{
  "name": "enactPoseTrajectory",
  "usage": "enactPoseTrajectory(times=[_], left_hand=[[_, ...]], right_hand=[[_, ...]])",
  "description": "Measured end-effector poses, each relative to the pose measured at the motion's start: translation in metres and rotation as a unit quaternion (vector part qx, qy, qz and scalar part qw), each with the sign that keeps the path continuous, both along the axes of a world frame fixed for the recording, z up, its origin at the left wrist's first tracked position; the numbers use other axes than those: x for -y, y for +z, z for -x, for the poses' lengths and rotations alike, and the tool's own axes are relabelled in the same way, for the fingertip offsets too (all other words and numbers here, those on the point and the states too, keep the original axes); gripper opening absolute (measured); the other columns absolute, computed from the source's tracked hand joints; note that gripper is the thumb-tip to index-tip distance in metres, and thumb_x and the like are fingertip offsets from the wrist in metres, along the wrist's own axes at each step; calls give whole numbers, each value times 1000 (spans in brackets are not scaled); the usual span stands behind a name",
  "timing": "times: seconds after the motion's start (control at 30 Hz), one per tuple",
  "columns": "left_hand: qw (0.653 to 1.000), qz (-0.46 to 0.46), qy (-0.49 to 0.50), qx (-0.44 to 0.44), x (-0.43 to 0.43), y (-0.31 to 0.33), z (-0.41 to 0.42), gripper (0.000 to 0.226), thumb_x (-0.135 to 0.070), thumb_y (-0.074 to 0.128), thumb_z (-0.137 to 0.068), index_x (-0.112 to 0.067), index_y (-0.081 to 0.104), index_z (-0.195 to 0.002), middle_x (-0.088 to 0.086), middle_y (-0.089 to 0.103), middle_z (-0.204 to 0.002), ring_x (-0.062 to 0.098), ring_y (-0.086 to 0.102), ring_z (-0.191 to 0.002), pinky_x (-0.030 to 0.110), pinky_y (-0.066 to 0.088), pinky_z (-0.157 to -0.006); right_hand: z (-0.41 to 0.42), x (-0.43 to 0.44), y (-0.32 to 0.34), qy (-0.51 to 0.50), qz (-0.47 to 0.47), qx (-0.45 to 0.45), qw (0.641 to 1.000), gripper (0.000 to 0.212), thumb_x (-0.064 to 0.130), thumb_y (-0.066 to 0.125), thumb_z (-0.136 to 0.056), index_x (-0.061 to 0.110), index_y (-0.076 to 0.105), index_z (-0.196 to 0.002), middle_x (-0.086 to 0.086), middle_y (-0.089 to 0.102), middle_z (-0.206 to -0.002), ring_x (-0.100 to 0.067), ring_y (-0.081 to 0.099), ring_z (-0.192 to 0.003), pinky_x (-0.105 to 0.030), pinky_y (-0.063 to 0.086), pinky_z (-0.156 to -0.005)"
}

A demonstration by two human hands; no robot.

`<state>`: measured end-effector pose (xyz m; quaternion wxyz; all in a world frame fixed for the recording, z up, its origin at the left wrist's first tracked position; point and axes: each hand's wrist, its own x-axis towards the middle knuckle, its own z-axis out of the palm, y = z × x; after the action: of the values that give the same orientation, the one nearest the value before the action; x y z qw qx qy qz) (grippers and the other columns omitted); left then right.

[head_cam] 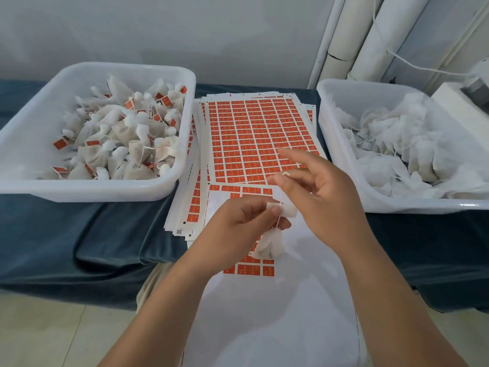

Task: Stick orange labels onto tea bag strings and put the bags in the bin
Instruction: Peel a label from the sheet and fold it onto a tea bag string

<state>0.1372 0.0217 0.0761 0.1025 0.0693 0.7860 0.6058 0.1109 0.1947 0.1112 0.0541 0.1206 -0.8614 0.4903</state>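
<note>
**A:** Where is the tea bag (pixel 270 247)?

**B:** Just below the middle of the view, hanging from the left hand (pixel 238 221) over a partly used label sheet (pixel 248 268). It is a small pouch of thin white mesh, gathered tight at the neck, and a darker fill shows faintly through its belly.

**A:** How is it held?

**B:** The left hand pinches the gathered neck between thumb and forefinger, and the belly dangles at five o'clock of that hand. The right hand (pixel 330 192), at two o'clock of the left, pinches the pale string (pixel 285 174) near its free end between the thumb and a curled finger. Its forefinger sticks out straight toward eleven o'clock.

**A:** And the bins?

**B:** The left bin (pixel 87 193), at ten o'clock, holds labelled bags (pixel 127 139), the same white pouches with small orange tags on their strings. The right bin (pixel 341 144), at two o'clock, holds a heap of plain white bags (pixel 397 139).

**A:** The labels?

**B:** The full label sheets (pixel 259 133) lie stacked at twelve o'clock, between the bins. They carry tight rows of small orange rectangles and rest on a dark blue cloth (pixel 79 234).
</note>
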Motion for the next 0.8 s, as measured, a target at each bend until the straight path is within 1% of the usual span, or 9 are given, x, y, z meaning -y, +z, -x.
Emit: enactPoseTrajectory(times=[0.1,0.2,0.27,0.33,0.43,0.53,0.6,0.67,0.8], left_hand=[[1000,14,-4,-19,-1,-2,0,27,-38,57,-107,-37,76,-88,-19,74,-88,3,68,-86,23,47,-81],[1000,22,-5,-21,-2,-5,-1,12,-45,67,-99,-37,69,-91,-19,70,-82,5,67,-80,24,53,-76],[999,42,2,-26,-3,-9,-2,21,-51,74,-93,-34,64,-88,-17,66,-77,6,64,-72,23,54,-71],[996,74,22,-38,-5,-12,-3,29,-54,77,-90,-35,56,-83,-21,61,-72,2,61,-66,16,49,-62],[991,100,65,-54,-9,-15,-3,29,-58,73,-90,-37,54,-82,-26,60,-73,-5,57,-68,7,44,-58],[989,82,102,-68,-10,-18,-2,29,-59,68,-92,-35,58,-78,-18,61,-71,1,58,-66,5,45,-58],[989,57,110,-78,-9,-17,-3,33,-68,64,-88,-36,61,-78,-14,62,-70,4,59,-66,6,47,-58],[990,41,115,-77,-9,-16,-4,38,-75,60,-83,-38,67,-84,-12,64,-72,7,62,-69,9,49,-57],[987,42,146,-60,-8,-17,-5,15,-59,70,-92,-44,70,-94,-23,69,-80,0,66,-78,10,49,-57]], right_hand=[[2,0,-5,-19,4,-6,1000,38,44,66,-99,46,61,-137,23,73,-124,4,69,-109,-15,57,-90],[0,1,-9,-33,18,-16,999,34,43,66,-100,46,63,-134,21,74,-120,1,72,-98,-11,58,-80],[-1,3,-11,-38,33,-16,999,31,41,66,-100,49,62,-130,19,75,-118,2,73,-90,-9,56,-71],[-2,3,-12,-41,43,-13,998,31,39,67,-101,47,63,-130,17,76,-118,2,74,-83,-9,54,-67],[-4,3,-15,-40,45,-13,998,32,38,66,-101,45,63,-132,18,75,-118,0,74,-84,-11,57,-70],[-6,2,-16,-37,49,-15,998,29,40,66,-100,55,60,-125,20,73,-124,1,72,-103,-13,58,-81],[-7,2,-16,-37,54,-13,998,28,39,67,-100,55,60,-123,20,73,-125,5,69,-108,-11,57,-81],[-7,1,-16,-42,61,-10,997,28,37,67,-101,51,62,-124,19,74,-123,6,69,-105,-9,56,-77],[-7,0,-18,-57,94,4,994,27,33,67,-101,37,69,-128,18,77,-113,-3,75,-85,-11,56,-73]])
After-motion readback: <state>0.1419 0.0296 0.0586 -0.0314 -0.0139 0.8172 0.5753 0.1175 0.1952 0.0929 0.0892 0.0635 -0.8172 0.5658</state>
